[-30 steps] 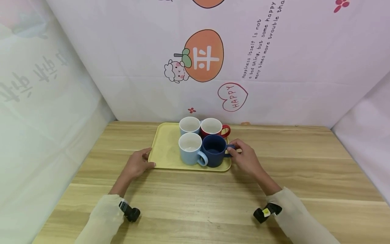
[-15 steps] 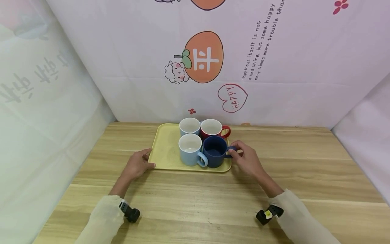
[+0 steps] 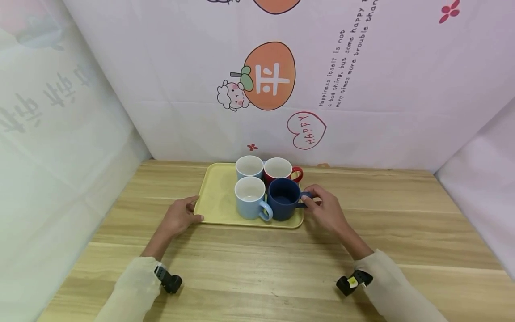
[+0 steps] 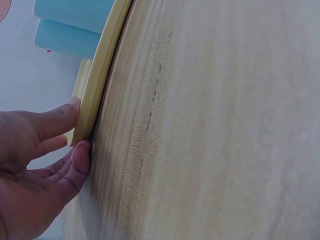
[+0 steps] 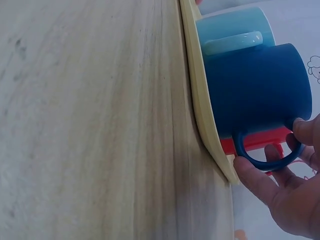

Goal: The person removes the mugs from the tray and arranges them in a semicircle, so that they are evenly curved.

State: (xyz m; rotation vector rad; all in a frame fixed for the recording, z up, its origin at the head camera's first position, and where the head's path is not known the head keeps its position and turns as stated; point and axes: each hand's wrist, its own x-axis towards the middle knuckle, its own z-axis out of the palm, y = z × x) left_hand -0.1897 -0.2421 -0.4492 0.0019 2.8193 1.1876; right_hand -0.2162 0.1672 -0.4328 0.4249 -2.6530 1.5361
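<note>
In the head view a yellow tray [image 3: 218, 201] lies on the table with several mugs on its right part. My left hand [image 3: 179, 217] pinches the tray's left edge near its front corner; the left wrist view shows thumb [image 4: 62, 119] and fingers on opposite sides of the rim. With my right hand [image 3: 325, 210] I hold the handle of a dark blue mug [image 3: 283, 205], which stands upright at the tray's front right. Beside it is a light blue mug [image 3: 249, 203], handle toward the right. Behind them stand another light blue mug [image 3: 248, 167] and a red mug [image 3: 277, 169], white inside.
The wooden table [image 3: 257, 268] stretches in front of the tray and to both sides. Close behind the tray rises a white printed cloth wall [image 3: 181, 89]. More white cloth [image 3: 60, 170] hangs along the left side, and some at the right.
The dark blue mug has shifted very slightly right relative to the light blue mug beside it, with my right hand on its handle. My left hand keeps its hold on the tray.
</note>
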